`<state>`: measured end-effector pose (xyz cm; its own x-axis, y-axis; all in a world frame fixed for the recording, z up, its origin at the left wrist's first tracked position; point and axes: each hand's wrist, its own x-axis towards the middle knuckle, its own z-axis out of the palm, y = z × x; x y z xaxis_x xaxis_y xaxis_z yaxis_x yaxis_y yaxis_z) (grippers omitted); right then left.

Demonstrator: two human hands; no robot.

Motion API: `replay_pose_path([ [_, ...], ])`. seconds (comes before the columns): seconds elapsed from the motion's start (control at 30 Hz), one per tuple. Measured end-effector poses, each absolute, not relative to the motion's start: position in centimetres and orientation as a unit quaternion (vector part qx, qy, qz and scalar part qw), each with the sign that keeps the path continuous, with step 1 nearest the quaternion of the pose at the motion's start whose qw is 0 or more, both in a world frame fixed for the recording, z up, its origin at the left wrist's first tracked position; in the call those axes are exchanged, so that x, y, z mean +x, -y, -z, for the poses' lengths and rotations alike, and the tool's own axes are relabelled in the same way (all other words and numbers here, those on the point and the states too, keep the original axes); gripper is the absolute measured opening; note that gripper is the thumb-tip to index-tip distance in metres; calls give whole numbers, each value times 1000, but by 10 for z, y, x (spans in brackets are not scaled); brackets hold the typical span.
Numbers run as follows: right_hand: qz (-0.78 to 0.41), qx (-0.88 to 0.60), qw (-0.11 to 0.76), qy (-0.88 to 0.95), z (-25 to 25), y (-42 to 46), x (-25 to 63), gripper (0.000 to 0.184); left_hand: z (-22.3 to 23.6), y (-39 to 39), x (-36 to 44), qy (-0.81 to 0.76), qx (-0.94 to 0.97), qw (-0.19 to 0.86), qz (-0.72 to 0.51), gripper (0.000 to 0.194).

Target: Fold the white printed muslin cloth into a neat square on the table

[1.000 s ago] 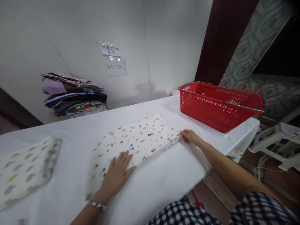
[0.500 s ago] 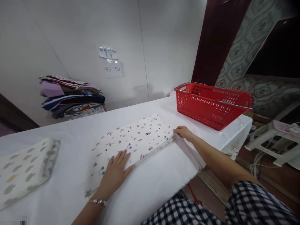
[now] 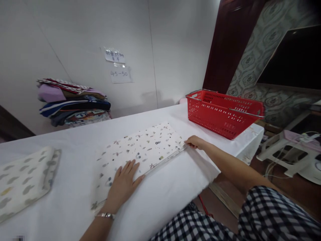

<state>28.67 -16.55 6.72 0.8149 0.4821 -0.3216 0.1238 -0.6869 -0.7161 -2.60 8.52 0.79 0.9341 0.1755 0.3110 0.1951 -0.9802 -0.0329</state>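
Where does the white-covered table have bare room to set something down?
White tablecloth shows bare between the grey-blotched white folded fabric and the small-print white folded fabric, and between the latter and the red plastic basket. Crowded: the small-print fabric, with the left hand flat on it and the right hand gripping a corner.

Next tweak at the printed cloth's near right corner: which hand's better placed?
Right, most likely. The right hand is already at that corner of the printed cloth, its fingers curled at the edge; the left hand lies flat toward the other end.
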Motion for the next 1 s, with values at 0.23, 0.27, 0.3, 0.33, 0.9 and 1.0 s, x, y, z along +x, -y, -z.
replay_pose_path([
  [0.23,-281,-886,341,139,-63,168,289,26,-7,-86,-26,93,-982,13,164,57],
  [0.27,-285,-886,338,137,-63,168,289,24,-7,-86,-26,93,-982,10,167,57],
  [0.3,-290,-886,334,136,-64,168,289,23,-7,-86,-26,93,-981,7,168,56],
  [0.33,-295,-886,330,136,-64,168,289,22,-7,-85,-26,94,-981,6,169,57],
  [0.9,-338,-854,368,145,-86,161,287,22,-8,-84,-25,104,-982,6,160,59],
  [1.0,-369,-853,346,131,-81,162,287,26,-7,-85,-25,101,-981,2,163,59],
])
